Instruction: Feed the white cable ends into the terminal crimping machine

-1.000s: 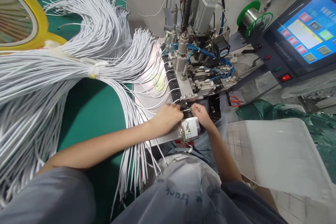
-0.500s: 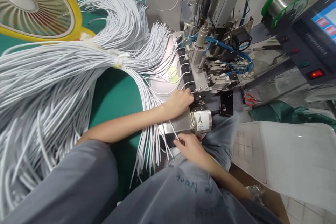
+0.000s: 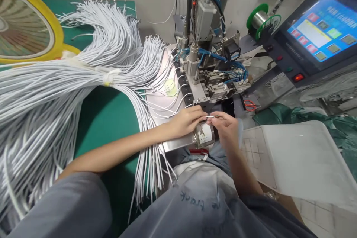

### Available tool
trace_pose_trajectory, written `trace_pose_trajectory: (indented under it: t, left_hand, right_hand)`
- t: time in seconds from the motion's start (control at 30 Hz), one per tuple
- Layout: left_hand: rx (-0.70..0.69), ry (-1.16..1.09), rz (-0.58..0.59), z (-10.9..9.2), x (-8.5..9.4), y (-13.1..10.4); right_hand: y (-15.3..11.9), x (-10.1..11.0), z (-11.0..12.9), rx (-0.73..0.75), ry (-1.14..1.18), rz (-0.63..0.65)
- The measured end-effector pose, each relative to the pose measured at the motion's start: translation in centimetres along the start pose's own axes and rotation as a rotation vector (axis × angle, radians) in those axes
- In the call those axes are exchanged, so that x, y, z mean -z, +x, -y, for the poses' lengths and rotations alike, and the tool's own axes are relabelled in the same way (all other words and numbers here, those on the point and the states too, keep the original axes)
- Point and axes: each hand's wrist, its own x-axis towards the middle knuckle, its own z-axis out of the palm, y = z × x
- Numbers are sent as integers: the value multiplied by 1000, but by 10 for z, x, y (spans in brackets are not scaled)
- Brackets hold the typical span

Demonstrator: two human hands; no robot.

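Just in front of the machine, my left hand pinches a white cable close to its end. My right hand meets it from the right, its thumb and fingers closed on the tip of the same cable. What the fingertips cover at the very end is too small to make out. Several more white cables run into the black clamp row of the machine. Under my left forearm hangs a loose bunch of white cables, part of a large tied bundle.
A labelled jar stands just below my hands. Red-handled scissors lie to the right, near a solder wire spool and a lit touchscreen. A yellow fan is at upper left; a white bin sits lower right.
My right hand has come up from the hanging cables to my left hand, bringing a cable end. My left hand has left the clamp row. The view has turned rightward.
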Motion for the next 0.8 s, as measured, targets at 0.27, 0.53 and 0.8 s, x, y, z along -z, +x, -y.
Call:
trace_pose_trajectory:
  t: [0.27, 0.53, 0.8]
  left_hand:
    - [65, -40, -115, -4, 1, 1]
    - [49, 87, 101, -6, 11, 7]
    - [-70, 359, 112, -4, 9, 4]
  right_hand:
    - [10, -20, -14, 54, 117, -93]
    - [9, -10, -4, 331, -275, -123]
    - [12, 2, 16, 396, -498, 62]
